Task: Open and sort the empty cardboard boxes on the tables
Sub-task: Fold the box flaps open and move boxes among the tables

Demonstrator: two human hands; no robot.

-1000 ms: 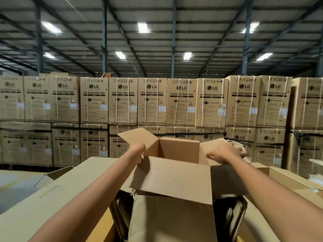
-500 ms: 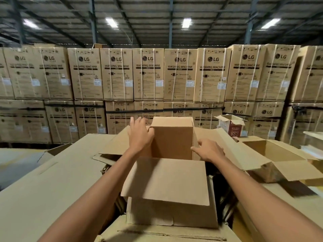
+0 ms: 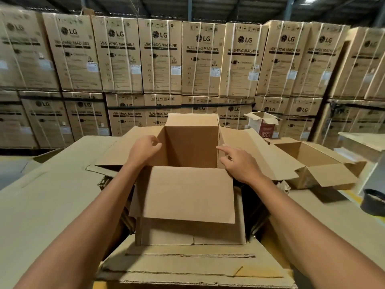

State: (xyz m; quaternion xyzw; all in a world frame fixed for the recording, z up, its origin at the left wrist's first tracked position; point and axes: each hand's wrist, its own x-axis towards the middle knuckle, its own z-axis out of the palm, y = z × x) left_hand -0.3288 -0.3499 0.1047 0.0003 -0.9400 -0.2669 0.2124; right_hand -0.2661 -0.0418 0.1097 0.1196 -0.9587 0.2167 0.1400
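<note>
Head view: the open box point(image 3: 187, 195) stands on a pile of flat cardboard point(image 3: 187, 268), toward its far edge. The left hand point(image 3: 145, 150) curls on the box's left rim. The right hand point(image 3: 239, 165) lies loose on the right flap. It looks best to press both side flaps down evenly, so the box does not tip.

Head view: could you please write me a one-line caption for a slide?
Left hand grips and right hand touches the rim of an open cardboard box, with stacked washing-machine cartons behind.
</note>
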